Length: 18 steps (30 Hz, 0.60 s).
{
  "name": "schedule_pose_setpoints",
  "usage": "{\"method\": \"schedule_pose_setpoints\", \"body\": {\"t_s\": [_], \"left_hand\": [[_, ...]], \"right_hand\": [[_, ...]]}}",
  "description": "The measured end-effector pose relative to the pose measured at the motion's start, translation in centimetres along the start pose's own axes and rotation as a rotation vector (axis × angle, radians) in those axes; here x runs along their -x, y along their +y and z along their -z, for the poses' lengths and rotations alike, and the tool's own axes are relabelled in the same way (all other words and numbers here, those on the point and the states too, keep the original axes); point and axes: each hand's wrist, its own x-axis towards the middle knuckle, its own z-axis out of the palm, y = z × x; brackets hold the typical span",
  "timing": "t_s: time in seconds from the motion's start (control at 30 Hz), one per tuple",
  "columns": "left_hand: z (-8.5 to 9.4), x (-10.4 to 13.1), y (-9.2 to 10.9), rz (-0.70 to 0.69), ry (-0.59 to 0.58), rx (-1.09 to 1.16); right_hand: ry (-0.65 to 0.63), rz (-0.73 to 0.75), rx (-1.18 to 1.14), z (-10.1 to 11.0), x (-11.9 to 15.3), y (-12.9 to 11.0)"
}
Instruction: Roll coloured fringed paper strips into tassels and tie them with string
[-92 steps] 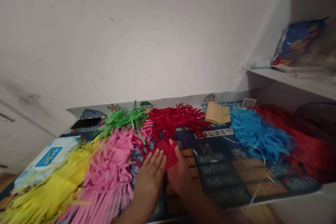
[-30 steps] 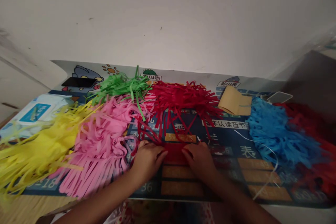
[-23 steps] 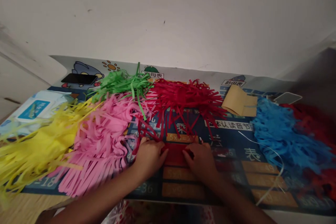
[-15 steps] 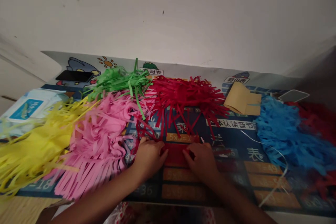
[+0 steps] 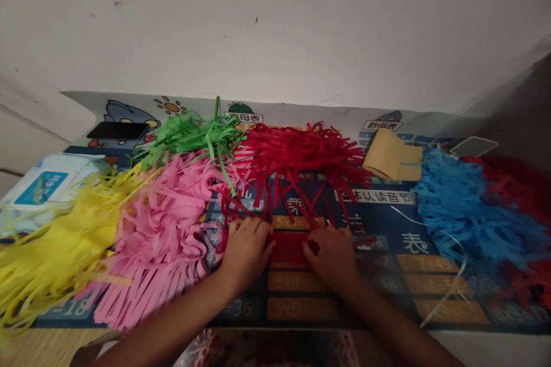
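A flat piece of red paper lies on the printed mat near the front edge, between my two hands. My left hand is closed on its left side, thumb pointing inward, with red strips beside it. On the right side, my right hand has its fingers curled round the paper. A pile of crimson fringed paper sits just behind both hands. To the left are pink fringed paper, yellow fringed paper and green fringed paper.
Blue fringe and more red fringe lie at the right, near a white cord. Tan folded paper stands behind. A wipes pack and a black phone are at the left. A wall rises behind.
The view has shifted slightly. The fingers of my left hand have spread a little further forward over the red paper; my right hand has hardly moved.
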Motion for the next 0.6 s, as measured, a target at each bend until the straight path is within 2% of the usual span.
{"method": "schedule_pose_setpoints", "body": {"t_s": [0.07, 0.13, 0.17, 0.23, 0.3, 0.37, 0.47, 0.6], "left_hand": [[0.0, -0.1, 0.1, -0.156, 0.061, -0.04], [0.2, -0.2, 0.2, -0.369, 0.049, -0.096], [0.4, -0.2, 0.2, -0.457, 0.012, -0.125], [0.9, -0.1, 0.5, -0.554, -0.06, -0.178], [1.3, 0.1, 0.8, -0.566, -0.085, -0.223], [1.4, 0.4, 1.1, -0.545, -0.047, -0.224], [0.8, 0.8, 1.2, -0.498, 0.038, -0.164], [-0.3, 0.6, 0.9, -0.43, 0.126, -0.116]], "right_hand": [[0.06, -0.075, 0.102, 1.6, 0.0, 0.4], [0.152, -0.069, 0.182, 3.2, 0.5, 0.4], [0.169, 0.013, 0.185, 3.8, 0.8, 0.4], [0.094, 0.299, 0.13, 4.0, 1.7, 0.1], [-0.015, 0.579, 0.074, 3.0, 2.2, 0.2], [-0.033, 0.701, 0.073, 1.5, 2.1, 0.7], [0.016, 0.661, 0.038, 0.0, 1.3, 1.6], [0.035, 0.504, 0.006, 0.0, 0.5, 1.2]]}}
